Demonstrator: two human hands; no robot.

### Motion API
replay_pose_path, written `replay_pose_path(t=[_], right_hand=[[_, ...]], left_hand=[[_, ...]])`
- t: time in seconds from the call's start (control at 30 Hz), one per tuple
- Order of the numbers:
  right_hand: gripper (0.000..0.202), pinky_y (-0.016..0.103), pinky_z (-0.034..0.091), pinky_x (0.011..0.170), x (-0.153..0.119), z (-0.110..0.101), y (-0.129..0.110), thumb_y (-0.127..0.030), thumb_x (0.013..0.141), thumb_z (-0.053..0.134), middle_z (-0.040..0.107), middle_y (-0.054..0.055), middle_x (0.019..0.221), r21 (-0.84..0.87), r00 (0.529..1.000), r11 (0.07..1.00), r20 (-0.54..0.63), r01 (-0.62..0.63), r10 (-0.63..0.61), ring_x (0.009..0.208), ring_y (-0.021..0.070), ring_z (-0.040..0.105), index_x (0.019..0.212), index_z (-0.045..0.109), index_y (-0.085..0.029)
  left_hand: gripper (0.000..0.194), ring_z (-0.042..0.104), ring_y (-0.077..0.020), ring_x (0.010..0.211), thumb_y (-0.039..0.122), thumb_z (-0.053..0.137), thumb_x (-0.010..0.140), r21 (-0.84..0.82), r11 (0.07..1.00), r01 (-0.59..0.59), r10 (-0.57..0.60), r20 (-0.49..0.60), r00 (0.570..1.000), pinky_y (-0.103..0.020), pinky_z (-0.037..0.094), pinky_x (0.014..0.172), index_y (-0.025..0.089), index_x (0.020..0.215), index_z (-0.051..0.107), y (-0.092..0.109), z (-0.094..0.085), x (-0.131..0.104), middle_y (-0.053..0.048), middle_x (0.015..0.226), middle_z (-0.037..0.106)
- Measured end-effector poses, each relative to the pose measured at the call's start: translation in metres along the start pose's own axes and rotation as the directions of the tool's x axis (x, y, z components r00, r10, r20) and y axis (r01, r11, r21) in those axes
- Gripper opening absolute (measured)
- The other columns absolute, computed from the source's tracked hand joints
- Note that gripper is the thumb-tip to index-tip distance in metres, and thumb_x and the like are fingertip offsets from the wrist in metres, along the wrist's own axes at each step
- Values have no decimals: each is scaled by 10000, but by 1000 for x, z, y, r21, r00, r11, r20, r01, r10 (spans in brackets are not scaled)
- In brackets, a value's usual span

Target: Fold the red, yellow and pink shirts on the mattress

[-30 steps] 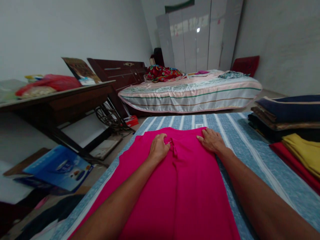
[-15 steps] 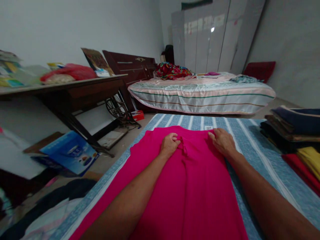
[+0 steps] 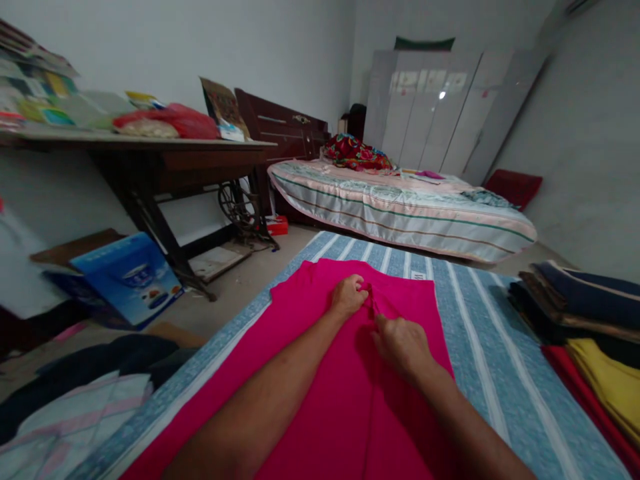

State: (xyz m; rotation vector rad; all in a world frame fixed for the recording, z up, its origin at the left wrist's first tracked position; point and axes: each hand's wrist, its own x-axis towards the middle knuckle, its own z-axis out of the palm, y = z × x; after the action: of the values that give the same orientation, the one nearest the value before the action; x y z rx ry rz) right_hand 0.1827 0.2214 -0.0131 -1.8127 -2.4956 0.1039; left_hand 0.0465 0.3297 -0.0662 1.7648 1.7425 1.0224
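Observation:
A bright pink shirt [image 3: 330,400] lies spread out on the blue-and-white striped bed cover [image 3: 465,320], its upper edge away from me. My left hand [image 3: 350,295] pinches the cloth close to the collar opening at the top centre. Just below and to the right, my right hand [image 3: 404,341] has its fingers closed on the front of the shirt, along the middle line. Part of the cloth between the fingertips is hidden by the hands.
To the right are folded dark clothes [image 3: 590,300] and yellow folded cloth [image 3: 605,367]. At left stand a sewing-machine table [image 3: 190,160] and a blue box [image 3: 130,280]. A bed [image 3: 400,207] lies beyond, with a wardrobe [image 3: 425,107] behind.
My right hand has left the shirt's upper right corner and come inward and down to the middle front. My left hand keeps its pinch near the collar. The view has turned slightly.

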Motion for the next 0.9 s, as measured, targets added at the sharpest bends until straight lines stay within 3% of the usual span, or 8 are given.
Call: replay_pose_path(t=[0.1, 0.17, 0.27, 0.33, 0.4, 0.57, 0.7, 0.9], right_hand=[[244, 276, 396, 555, 0, 13, 10, -239, 875, 411, 674, 89, 702, 111, 998, 994, -67, 8, -1, 648, 216, 644, 906, 650, -199], [203, 270, 378, 548, -1, 21, 20, -256, 849, 439, 632, 52, 643, 382, 989, 921, -147, 75, -20, 599, 191, 600, 811, 630, -200], [161, 253, 357, 527, -3, 30, 31, -301, 794, 505, 557, 6, 590, 805, 982, 574, -190, 152, 5, 543, 145, 512, 685, 564, -199], [169, 238, 331, 505, -4, 34, 37, -319, 750, 562, 512, -19, 559, 928, 990, 354, -136, 115, 34, 506, 116, 449, 640, 537, -195], [163, 228, 302, 493, -4, 36, 41, -303, 699, 611, 488, -34, 535, 965, 997, 254, -73, 61, 37, 484, 96, 405, 613, 538, -186], [122, 232, 325, 537, -4, 32, 50, -259, 675, 598, 552, -13, 556, 977, 998, 205, -56, 61, -30, 533, 102, 454, 600, 567, -168], [230, 222, 300, 504, -2, 32, 50, -332, 685, 646, 514, -29, 522, 971, 999, 236, -41, 41, -2, 497, 84, 410, 573, 526, -171], [309, 206, 246, 446, 0, 38, 42, -348, 636, 689, 424, -68, 490, 969, 996, 241, -63, 47, 56, 457, 62, 346, 559, 435, -191]], left_hand=[[371, 608, -133, 737, 133, 624, 668, 2, 1000, 12, -12, -6, 1000, -206, 444, 655, 175, 1036, 648, 1, -1, 0, -23, 860, 680], [373, 601, -134, 718, 150, 635, 664, 3, 1000, 20, -20, -7, 1000, -212, 444, 651, 182, 1035, 651, 2, -1, -1, -15, 837, 677], [383, 583, -131, 691, 189, 652, 660, 16, 1000, 23, -23, 3, 1000, -217, 441, 637, 184, 1042, 654, 4, -1, -1, -7, 822, 671], [409, 576, -127, 691, 202, 656, 657, 42, 999, 8, -9, 16, 1000, -212, 435, 630, 176, 1065, 651, 6, -2, -1, -9, 835, 668], [434, 571, -124, 692, 201, 655, 656, 87, 996, -13, 10, 34, 999, -207, 425, 624, 170, 1089, 646, 9, -4, -1, -8, 837, 665], [262, 545, -121, 640, 183, 635, 660, 160, 986, -48, 37, 72, 997, -204, 392, 582, 177, 914, 702, 14, -8, -1, 16, 703, 632], [115, 523, -124, 611, 150, 611, 666, 168, 983, -72, 62, 69, 996, -213, 381, 582, 173, 730, 703, 13, -6, 1, 19, 612, 596], [134, 506, -107, 609, 169, 545, 759, 136, 983, -125, 123, 25, 992, -201, 380, 599, 173, 806, 669, 12, -3, 3, 31, 653, 598]])
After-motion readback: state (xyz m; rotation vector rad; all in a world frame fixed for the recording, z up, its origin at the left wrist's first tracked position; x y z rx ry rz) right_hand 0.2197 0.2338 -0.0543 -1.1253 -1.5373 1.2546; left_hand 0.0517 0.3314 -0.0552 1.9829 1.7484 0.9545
